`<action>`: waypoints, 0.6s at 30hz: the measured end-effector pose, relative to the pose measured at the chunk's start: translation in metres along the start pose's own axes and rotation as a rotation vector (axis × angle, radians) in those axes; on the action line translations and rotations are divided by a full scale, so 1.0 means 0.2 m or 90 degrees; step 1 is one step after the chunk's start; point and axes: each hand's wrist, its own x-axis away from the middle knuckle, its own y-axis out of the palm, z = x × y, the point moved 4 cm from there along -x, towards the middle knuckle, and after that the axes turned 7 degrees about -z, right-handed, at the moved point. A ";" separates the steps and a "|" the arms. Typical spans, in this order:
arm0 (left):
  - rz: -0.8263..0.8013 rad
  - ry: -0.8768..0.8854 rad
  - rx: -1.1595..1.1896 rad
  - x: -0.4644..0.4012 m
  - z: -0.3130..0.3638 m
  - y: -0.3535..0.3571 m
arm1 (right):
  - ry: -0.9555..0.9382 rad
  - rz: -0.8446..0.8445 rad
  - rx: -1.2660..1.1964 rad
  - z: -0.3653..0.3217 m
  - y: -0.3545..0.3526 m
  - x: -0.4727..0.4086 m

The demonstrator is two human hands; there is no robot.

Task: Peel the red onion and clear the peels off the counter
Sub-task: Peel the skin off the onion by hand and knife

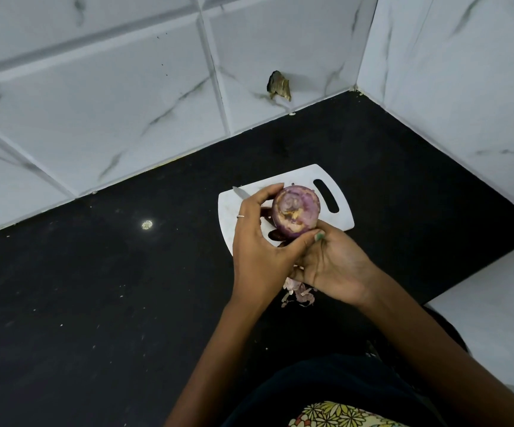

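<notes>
The red onion (pixel 295 212) is held up above a white cutting board (pixel 340 218), its cut end facing me. My left hand (pixel 260 241) curls round its left side, fingertips over the top and thumb under it. My right hand (pixel 334 266) holds it from below and the right, thumb against its lower edge. A small heap of papery peels (pixel 298 295) lies on the black counter (pixel 95 288) under my hands. A dark peel piece (pixel 275 234) lies on the board, partly hidden by my fingers.
A knife blade tip (pixel 239 192) shows on the board behind my left hand; its handle is hidden. White marble-look tiled walls (pixel 126 103) meet in a corner at the back right. A damaged patch (pixel 278 86) marks the wall. A white ledge (pixel 496 318) stands at right.
</notes>
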 end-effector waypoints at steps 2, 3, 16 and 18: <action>-0.011 0.000 0.016 0.00 -0.01 0.01 | 0.010 -0.003 -0.009 0.00 0.01 0.00; -0.017 -0.004 0.033 0.00 -0.02 0.01 | 0.013 -0.005 -0.006 0.01 0.01 0.01; 0.008 0.026 -0.029 0.02 -0.08 -0.02 | -0.360 0.165 0.378 -0.18 -0.02 0.10; 0.010 0.036 -0.040 0.02 -0.07 -0.02 | -0.370 0.145 0.488 -0.19 0.00 0.11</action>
